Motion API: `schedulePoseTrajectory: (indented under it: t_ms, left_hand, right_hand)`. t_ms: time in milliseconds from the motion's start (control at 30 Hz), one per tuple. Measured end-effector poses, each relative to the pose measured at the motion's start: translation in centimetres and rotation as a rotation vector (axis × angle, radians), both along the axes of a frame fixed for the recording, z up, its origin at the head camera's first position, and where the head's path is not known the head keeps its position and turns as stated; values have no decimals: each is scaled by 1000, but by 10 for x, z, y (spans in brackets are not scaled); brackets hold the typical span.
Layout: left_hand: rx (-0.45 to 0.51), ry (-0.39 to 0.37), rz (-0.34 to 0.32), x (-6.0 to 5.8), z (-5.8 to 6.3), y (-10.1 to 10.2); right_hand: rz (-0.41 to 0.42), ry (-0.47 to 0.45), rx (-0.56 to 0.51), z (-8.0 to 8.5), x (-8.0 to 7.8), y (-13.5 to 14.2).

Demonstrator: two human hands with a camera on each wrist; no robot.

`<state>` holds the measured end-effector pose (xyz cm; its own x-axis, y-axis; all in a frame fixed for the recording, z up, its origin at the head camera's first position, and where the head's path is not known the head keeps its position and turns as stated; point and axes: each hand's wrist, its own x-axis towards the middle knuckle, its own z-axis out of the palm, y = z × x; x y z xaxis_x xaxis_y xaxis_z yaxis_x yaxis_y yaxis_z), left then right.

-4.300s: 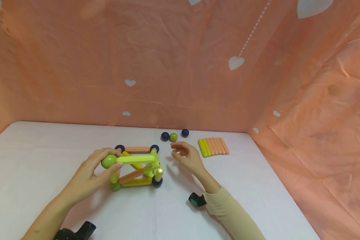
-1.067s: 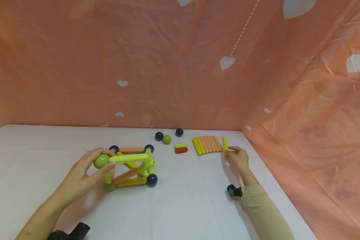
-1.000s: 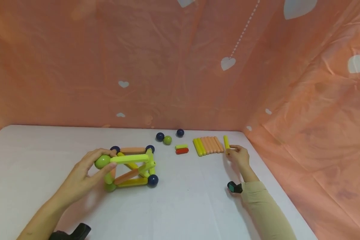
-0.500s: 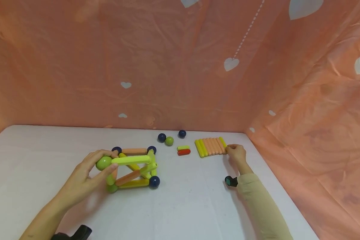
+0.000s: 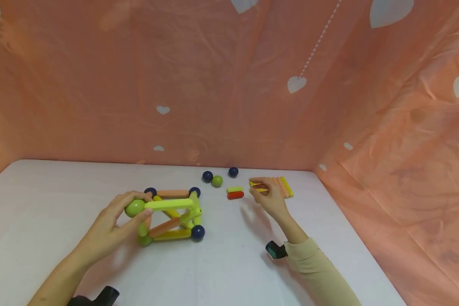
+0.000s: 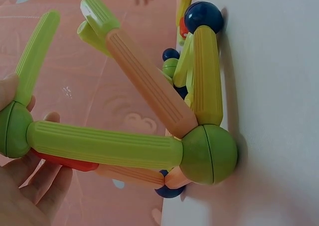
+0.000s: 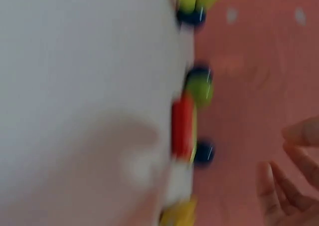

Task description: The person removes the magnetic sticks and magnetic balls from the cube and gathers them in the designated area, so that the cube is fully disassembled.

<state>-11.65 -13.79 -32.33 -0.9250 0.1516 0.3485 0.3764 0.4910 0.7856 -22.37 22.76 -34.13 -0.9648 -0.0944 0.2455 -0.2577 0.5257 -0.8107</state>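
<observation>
In the head view my left hand point(image 5: 111, 225) pinches a green ball point(image 5: 135, 207) at the raised corner of a frame built from magnetic sticks and balls. A lime stick point(image 5: 170, 205) runs right from that ball. Below, a yellow stick point(image 5: 172, 234) ends at a navy ball point(image 5: 197, 232) on the table. The left wrist view shows fingers point(image 6: 55, 186) around the same joint, near a red stick point(image 6: 65, 161). My right hand point(image 5: 269, 199) hovers with loosely bent fingers over a row of sticks point(image 5: 284, 187), hiding its left part. Nothing shows between those fingers in the right wrist view.
A short red stick point(image 5: 235, 195) and a short lime stick point(image 5: 235, 189) lie left of the row. Behind them are two navy balls, one nearer point(image 5: 207, 177) and one apart point(image 5: 233, 172), plus a green ball point(image 5: 216, 181). A peach cloth point(image 5: 229, 85) rises behind the white table point(image 5: 229, 267).
My right hand has laid a yellow stick at the row's right end, let go and moved left. The short red and lime sticks have appeared on the table since the oldest frame. The left hand keeps its hold.
</observation>
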Motion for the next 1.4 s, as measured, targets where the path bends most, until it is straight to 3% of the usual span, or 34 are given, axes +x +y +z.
schedulePoseTrajectory:
  t_ms: [200, 467, 700, 867, 1033, 1233, 1400]
  left_hand:
    - [-4, -11, 4, -1, 0, -1]
    - [-4, -3, 21, 1, 0, -1]
    - [2, -41, 17, 2, 2, -1]
    - [0, -60, 17, 4, 3, -1]
    - [2, -47, 12, 4, 4, 0]
    - [-11, -43, 25, 4, 3, 0]
    - [-15, -62, 26, 4, 4, 0]
  right_hand:
    - [300, 52, -45, 3, 15, -46]
    - [452, 113, 125, -3, 19, -95]
    - [444, 99, 208, -8, 7, -120]
    - [418, 222, 162, -14, 3, -119]
    - [327, 327, 159, -13, -4, -114]
    - [314, 239, 149, -10, -9, -114]
    - [277, 104, 40, -5, -12, -112]
